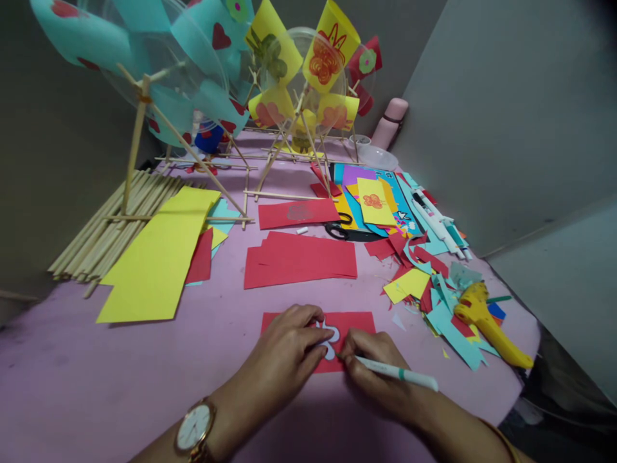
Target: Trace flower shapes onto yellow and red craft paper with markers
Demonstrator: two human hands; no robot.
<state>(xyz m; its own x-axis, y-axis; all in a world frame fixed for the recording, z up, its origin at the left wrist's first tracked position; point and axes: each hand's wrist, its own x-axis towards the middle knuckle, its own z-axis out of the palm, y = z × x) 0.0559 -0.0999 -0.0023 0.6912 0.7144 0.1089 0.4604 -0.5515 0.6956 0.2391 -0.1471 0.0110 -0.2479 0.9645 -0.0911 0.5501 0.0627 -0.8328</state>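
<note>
A strip of red paper (361, 323) lies on the table in front of me, with a pale butterfly-like paper cutout (331, 333) on top of it. The fingertips of my left hand (294, 344) press the cutout down against the red paper. In my right hand (378, 366) is a white marker (398, 372) with a green band, its tip end close to the cutout's right edge. The marker's point is hidden by my fingers, and my left fingers cover part of the cutout.
Red strips (303, 260) lie just beyond, and yellow paper (154, 257) with wooden sticks (116, 222) to the left. Paper scraps (443, 308), a yellow glue gun (491, 325) and markers (438, 225) are at right. Behind stand pinwheel-like wheels (301, 71); black scissors (340, 225) lie mid-table.
</note>
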